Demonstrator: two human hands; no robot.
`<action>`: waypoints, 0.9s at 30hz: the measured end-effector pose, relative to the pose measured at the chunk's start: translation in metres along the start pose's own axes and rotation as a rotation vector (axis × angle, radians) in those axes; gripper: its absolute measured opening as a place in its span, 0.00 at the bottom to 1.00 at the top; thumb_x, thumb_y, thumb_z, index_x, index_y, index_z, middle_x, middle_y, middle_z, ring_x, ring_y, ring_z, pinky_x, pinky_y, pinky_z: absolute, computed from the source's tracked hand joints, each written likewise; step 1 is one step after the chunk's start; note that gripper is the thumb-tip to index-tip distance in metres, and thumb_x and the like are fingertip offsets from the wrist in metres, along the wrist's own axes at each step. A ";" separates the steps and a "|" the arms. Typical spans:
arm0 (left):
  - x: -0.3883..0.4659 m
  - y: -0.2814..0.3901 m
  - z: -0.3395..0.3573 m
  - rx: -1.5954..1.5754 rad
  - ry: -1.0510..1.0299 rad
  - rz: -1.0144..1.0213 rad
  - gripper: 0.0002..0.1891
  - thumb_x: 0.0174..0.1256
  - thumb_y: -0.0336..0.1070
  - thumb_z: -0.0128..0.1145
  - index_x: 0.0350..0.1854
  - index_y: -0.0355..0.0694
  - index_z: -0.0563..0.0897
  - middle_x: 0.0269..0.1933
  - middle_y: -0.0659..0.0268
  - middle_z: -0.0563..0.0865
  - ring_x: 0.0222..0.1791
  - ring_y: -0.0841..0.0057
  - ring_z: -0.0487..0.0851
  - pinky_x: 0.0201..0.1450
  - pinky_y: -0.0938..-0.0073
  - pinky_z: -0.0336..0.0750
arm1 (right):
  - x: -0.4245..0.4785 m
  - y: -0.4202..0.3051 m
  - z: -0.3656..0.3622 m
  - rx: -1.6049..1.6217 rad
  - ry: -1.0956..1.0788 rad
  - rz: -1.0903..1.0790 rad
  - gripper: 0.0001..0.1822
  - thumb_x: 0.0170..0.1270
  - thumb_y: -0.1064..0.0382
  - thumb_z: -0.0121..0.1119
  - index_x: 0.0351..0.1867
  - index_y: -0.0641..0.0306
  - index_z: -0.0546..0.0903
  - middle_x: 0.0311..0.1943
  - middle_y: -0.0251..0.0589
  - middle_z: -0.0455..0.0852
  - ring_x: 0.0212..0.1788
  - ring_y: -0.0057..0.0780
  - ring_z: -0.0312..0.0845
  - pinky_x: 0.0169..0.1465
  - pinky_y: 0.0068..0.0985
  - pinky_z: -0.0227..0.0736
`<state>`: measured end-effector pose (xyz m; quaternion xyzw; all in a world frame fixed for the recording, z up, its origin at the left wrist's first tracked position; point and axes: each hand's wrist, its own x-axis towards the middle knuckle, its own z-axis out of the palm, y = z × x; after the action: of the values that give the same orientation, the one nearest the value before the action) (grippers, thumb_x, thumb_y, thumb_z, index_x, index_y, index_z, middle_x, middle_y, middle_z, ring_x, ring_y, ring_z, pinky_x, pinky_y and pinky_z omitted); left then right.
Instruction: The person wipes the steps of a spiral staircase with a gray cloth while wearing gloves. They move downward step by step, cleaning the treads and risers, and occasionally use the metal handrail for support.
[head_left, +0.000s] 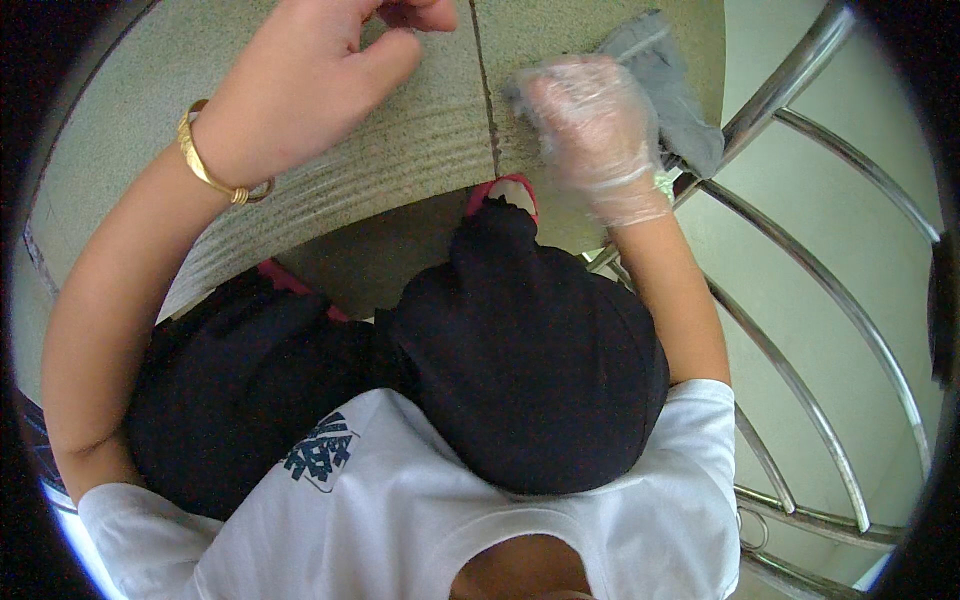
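My right hand (592, 124) wears a thin, clear plastic glove and is closed over a grey cloth (664, 82). The cloth lies bunched at the right end of a speckled stone step (427, 135), and part of it hangs toward the metal railing. My left hand (322, 75) is bare and hovers over the same step, left of a dark joint line. Its thumb stands apart from loosely curled fingers, with nothing visible between them; the top picture edge cuts off part of that hand. A gold-coloured bracelet (193, 154) circles the left wrist.
A tubular metal stair railing (795, 225) with curved bars runs along the right, beside a pale surface far behind it. My bent knees in black trousers (532, 360) fill the middle. Pink footwear (517, 187) shows below the step's edge.
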<state>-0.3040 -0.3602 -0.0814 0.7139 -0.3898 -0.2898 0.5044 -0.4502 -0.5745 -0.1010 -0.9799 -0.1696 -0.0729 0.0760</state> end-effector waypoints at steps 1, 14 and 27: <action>0.003 0.000 0.001 -0.009 0.007 0.005 0.08 0.55 0.23 0.51 0.38 0.32 0.78 0.36 0.59 0.81 0.39 0.71 0.80 0.45 0.72 0.75 | 0.000 0.003 0.000 -0.004 0.017 0.011 0.07 0.44 0.63 0.60 0.28 0.54 0.78 0.28 0.36 0.79 0.33 0.38 0.77 0.34 0.34 0.75; 0.003 0.031 0.000 -0.008 -0.088 -0.225 0.10 0.54 0.23 0.50 0.39 0.33 0.78 0.37 0.59 0.81 0.39 0.72 0.80 0.45 0.73 0.75 | -0.023 -0.007 0.002 -0.004 -0.044 -0.077 0.06 0.45 0.61 0.59 0.25 0.53 0.76 0.24 0.36 0.75 0.31 0.36 0.76 0.31 0.34 0.72; 0.004 0.008 -0.004 0.056 0.024 -0.005 0.09 0.55 0.22 0.49 0.38 0.32 0.78 0.37 0.63 0.81 0.39 0.78 0.78 0.42 0.74 0.74 | -0.053 0.011 -0.008 0.025 -0.222 -0.140 0.12 0.43 0.63 0.61 0.34 0.54 0.80 0.30 0.35 0.78 0.36 0.37 0.77 0.39 0.36 0.74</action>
<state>-0.3006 -0.3633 -0.0730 0.7319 -0.3900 -0.2714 0.4884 -0.4966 -0.6028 -0.1035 -0.9666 -0.2461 0.0332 0.0638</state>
